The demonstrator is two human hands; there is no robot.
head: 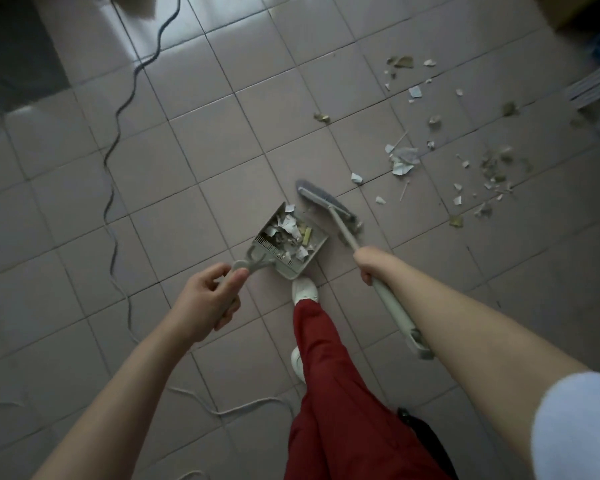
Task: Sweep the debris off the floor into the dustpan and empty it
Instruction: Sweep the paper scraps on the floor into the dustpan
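Note:
A grey dustpan (pixel 311 258) rests on the tiled floor in the middle of the view, holding torn paper and leaf bits. My left hand (pixel 208 299) grips its long handle from below left. Just right of the pan lies the grey broom head (pixel 321 199), bristles on the floor by the pan's mouth. My right hand (pixel 371 263) is closed around the broom's pale handle (pixel 395 310). Scattered debris (pixel 404 162) of paper scraps, dry leaves and small sticks lies on the tiles up and to the right of the broom.
A dark cable (pixel 118 109) snakes down the left floor, and a pale cord (pixel 222 408) lies near my feet. My red trouser leg and white shoe (pixel 303 289) stand right behind the dustpan. Boxes and a slatted object (pixel 593 84) crowd the right edge.

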